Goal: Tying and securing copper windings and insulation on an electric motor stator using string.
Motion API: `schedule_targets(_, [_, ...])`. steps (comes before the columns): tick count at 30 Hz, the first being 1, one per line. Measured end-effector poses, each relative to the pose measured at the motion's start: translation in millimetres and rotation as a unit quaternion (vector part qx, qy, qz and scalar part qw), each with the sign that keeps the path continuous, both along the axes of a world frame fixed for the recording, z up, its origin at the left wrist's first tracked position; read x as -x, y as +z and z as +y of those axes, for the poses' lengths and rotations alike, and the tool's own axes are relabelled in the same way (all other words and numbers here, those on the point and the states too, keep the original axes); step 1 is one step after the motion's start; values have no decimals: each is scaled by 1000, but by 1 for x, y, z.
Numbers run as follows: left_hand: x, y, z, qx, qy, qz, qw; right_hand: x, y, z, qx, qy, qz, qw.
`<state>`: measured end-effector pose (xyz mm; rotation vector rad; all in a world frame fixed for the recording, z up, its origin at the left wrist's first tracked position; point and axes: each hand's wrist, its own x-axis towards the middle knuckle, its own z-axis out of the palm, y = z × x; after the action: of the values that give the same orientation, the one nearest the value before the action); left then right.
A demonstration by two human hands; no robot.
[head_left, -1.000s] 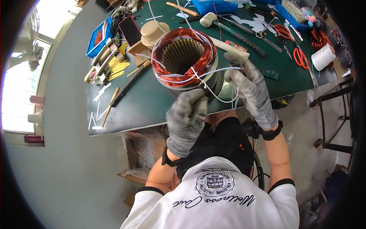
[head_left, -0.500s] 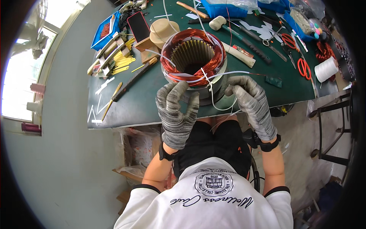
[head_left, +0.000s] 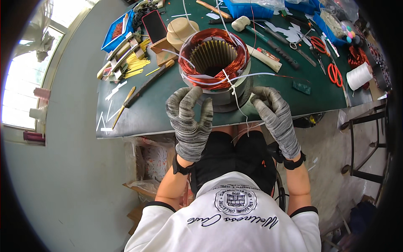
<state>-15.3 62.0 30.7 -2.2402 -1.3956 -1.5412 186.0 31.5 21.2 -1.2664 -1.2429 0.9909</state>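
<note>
A motor stator stands at the table's near edge, its ring of red-brown copper windings round a slotted core. A white cord is knotted over the near rim, and its ends hang over the table edge. My gloved left hand is beside the stator's near left side, fingers spread, holding nothing. On the near right, my gloved right hand hovers by the cord without touching it, thumb and fingers slightly apart. A white sleeve with a thin copper wire runs off the coil to the right.
A white-headed mallet, red-handled scissors and a white thread spool lie to the right. On the left are a dark wooden-handled tool, yellow strips and a phone. Blue trays stand at the back.
My right hand's pinch has loosened, and the cord that looped toward it now hangs straighter. My left hand has shifted slightly left, away from the stator.
</note>
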Motion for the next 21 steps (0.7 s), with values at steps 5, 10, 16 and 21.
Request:
schedule_targets(5, [0,2,-5,12,-8,-2,1000,-14,-14,-8,-104,-79,-208,969])
schedule_targets(10, [6,2,-8,14,7,25,1000,-48,-29,-36,-133,-159,-284,936])
schedule_targets(16, [11,-2,1,21,16,-14,1000,-153,-132,-90,7,-403,-97,910])
schedule_targets(21, [7,-5,8,11,15,-37,999,-145,-135,-81,9,-401,8,916])
